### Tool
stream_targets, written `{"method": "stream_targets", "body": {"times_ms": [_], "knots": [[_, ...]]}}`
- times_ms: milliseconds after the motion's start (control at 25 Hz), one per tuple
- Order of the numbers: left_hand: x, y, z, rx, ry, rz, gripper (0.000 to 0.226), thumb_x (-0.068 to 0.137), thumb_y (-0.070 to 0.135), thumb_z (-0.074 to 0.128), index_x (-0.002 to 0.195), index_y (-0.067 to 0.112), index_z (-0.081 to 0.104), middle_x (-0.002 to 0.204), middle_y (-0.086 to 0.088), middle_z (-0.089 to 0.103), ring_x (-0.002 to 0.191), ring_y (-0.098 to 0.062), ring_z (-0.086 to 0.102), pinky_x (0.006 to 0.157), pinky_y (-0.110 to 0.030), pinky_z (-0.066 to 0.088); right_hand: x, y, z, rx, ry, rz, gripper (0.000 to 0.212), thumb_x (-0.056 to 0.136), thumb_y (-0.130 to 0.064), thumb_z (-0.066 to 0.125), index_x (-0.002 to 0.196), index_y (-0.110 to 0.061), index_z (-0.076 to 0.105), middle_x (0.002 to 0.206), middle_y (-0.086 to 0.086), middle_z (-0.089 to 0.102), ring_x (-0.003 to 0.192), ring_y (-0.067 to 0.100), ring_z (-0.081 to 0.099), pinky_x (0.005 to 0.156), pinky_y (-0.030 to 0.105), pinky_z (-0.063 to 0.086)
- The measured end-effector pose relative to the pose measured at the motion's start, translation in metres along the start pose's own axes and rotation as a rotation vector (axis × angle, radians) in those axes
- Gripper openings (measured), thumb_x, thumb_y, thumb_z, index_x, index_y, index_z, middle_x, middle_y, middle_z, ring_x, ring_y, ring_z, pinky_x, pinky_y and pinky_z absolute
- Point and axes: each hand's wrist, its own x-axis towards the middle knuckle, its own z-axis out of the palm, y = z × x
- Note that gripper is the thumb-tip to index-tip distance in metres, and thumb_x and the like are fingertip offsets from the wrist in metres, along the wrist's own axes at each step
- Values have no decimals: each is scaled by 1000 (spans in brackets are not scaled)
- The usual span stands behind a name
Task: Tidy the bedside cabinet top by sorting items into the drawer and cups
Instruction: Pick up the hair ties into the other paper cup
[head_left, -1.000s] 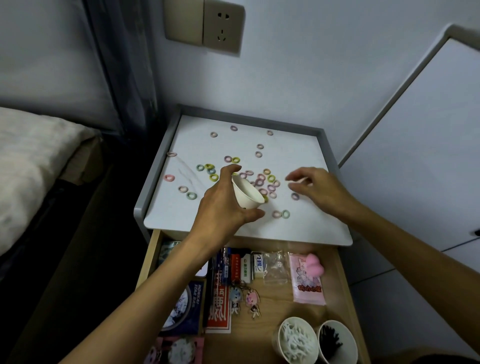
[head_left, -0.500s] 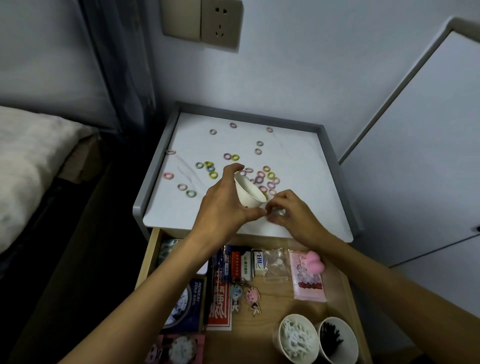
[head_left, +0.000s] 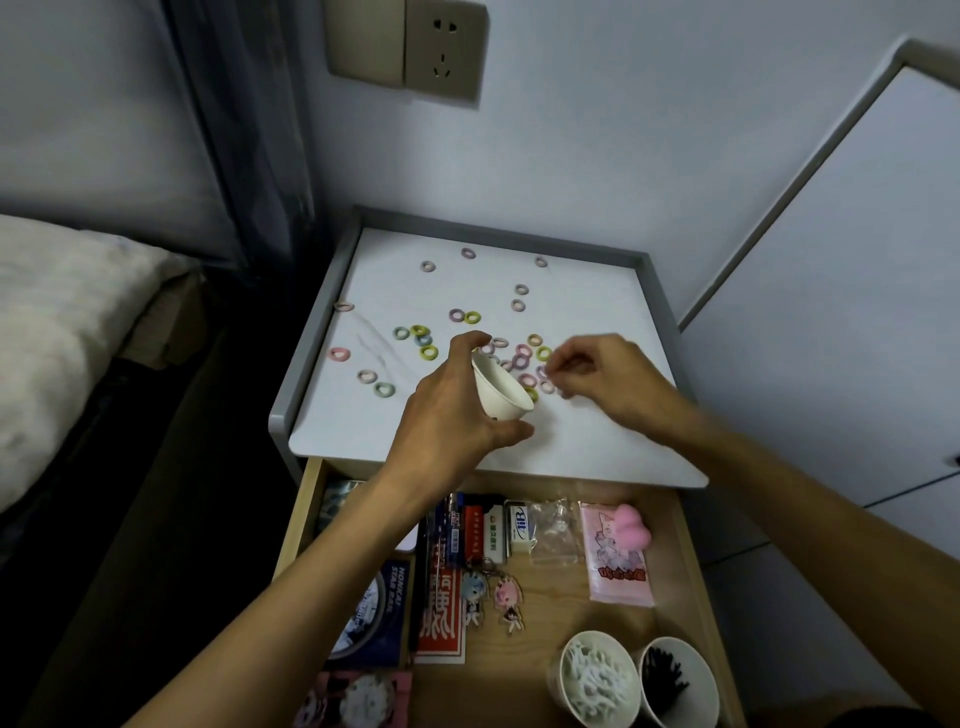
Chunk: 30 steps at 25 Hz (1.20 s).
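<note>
White cabinet top (head_left: 597, 447), open drawer (head_left: 571, 613) below. The left hand (head_left: 452, 410) grips a tilted cup (head_left: 501, 389) near the front edge. The right hand (head_left: 608, 379) curls, blurred, over scattered rings (head_left: 428, 353) mid-top; I can't tell if it's pinching one.
</note>
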Motion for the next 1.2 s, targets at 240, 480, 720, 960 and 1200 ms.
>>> {"method": "stream_targets", "body": {"times_ms": [240, 480, 720, 960, 1200], "knots": [[1, 1, 0, -50, 16, 15, 91, 66, 29, 88, 139, 26, 33, 117, 5, 63, 100, -16, 63, 83, -32, 53, -2, -59, 6, 149, -246, -245, 23, 88, -3, 66, 108, -13, 70, 104, -3, 72, 99, 7, 68, 91, 26, 54], [0, -3, -9, -37, 68, -5, 95, 67, 28, 88, 142, 28, 30, 117, 5, 53, 98, -10, 49, 78, -21, 41, 30, -10, -2, 47, 122, -10, 18, 93, -7, 61, 103, -18, 71, 105, -1, 71, 95, 10, 67, 88, 26, 54], [3, -4, -13, -41, 90, 2, 93, 69, 28, 87, 142, 27, 30, 129, 0, 54, 98, -9, 46, 77, -18, 40, 50, 27, 27, -237, 101, 94, 32, 84, -16, 74, 116, -12, 68, 118, 8, 63, 91, 10, 52, 79, 21, 38], [4, -6, -12, -22, 86, -8, 93, 69, 29, 87, 142, 28, 30, 130, -1, 54, 99, -9, 45, 77, -20, 39, 57, 26, 39, -226, 131, 44, 12, 84, -7, 72, 95, -9, 76, 102, 8, 72, 86, 10, 59, 64, 6, 36], [4, -6, -13, -13, 93, -17, 93, 68, 29, 87, 142, 28, 30, 130, -2, 55, 98, -9, 46, 77, -21, 40, 45, -14, 13, -46, 167, -56, 12, 85, -10, 72, 95, -16, 75, 95, -4, 73, 84, 4, 65, 81, 17, 53]]}}
